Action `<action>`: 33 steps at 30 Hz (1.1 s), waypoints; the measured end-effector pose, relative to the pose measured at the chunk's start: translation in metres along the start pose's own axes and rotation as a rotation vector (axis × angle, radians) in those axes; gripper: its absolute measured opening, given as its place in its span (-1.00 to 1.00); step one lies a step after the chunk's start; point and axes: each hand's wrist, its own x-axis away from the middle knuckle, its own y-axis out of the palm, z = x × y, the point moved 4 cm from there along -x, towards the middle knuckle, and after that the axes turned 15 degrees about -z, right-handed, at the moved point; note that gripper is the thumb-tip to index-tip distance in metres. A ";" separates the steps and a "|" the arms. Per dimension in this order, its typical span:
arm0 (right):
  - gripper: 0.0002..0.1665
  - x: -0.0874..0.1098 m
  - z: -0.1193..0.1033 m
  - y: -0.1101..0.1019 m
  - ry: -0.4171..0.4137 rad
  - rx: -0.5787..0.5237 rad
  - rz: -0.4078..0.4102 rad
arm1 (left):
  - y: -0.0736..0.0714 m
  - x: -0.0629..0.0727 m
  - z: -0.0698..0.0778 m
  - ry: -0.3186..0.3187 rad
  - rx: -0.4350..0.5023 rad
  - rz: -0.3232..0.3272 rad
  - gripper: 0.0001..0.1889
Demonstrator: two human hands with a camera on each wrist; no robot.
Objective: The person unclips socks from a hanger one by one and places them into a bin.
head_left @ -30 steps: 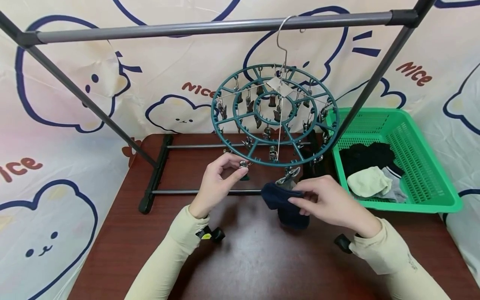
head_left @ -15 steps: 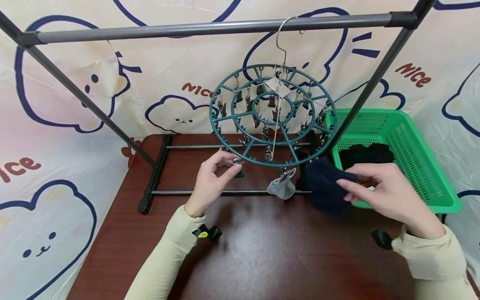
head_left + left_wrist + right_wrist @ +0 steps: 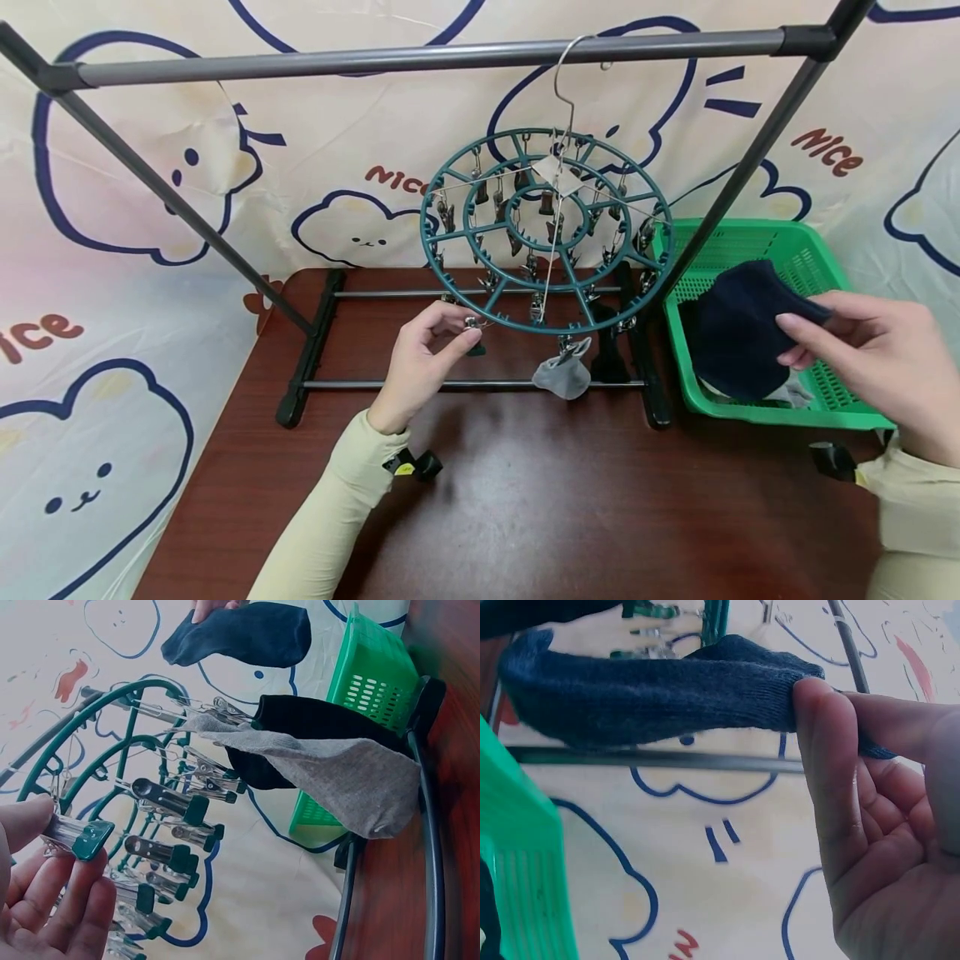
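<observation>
My right hand (image 3: 877, 350) pinches a navy sock (image 3: 746, 329) by its cuff, and the sock hangs over the green basket (image 3: 862, 408). At the front left of the round green clip hanger (image 3: 450, 279), my left hand (image 3: 427, 358) pinches a metal clip (image 3: 75, 834) with green tips between thumb and fingers; nothing hangs from that clip. A grey sock (image 3: 352, 776) hangs from a clip on the hanger's front rim. Beside it, a black sock (image 3: 315, 720) hangs from another clip. In the right wrist view, the navy sock (image 3: 660, 697) stretches away from my fingertips.
The hanger's hook (image 3: 562, 79) sits on the top bar (image 3: 337, 62) of a dark metal rack. Several bare clips dangle from its rings. Partly hidden in the basket lie a black sock and lighter ones. The rack's feet (image 3: 307, 358) stand on the brown table (image 3: 510, 492).
My right hand has carried the navy sock rightward, from in front of the hanger to over the basket, uncovering the hanging grey sock. My left hand has shifted slightly left, still on the clip.
</observation>
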 end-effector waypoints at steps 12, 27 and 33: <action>-0.61 -0.010 0.039 -0.018 0.075 -0.092 0.071 | 0.000 0.003 -0.001 -0.019 0.019 -0.016 -0.79; -0.71 -0.023 0.058 -0.014 0.147 -0.033 -0.014 | 0.000 0.003 -0.001 -0.010 0.015 -0.023 -0.75; -0.60 -0.033 0.069 -0.009 0.229 0.001 -0.074 | 0.000 0.003 -0.002 -0.012 0.014 -0.026 -0.78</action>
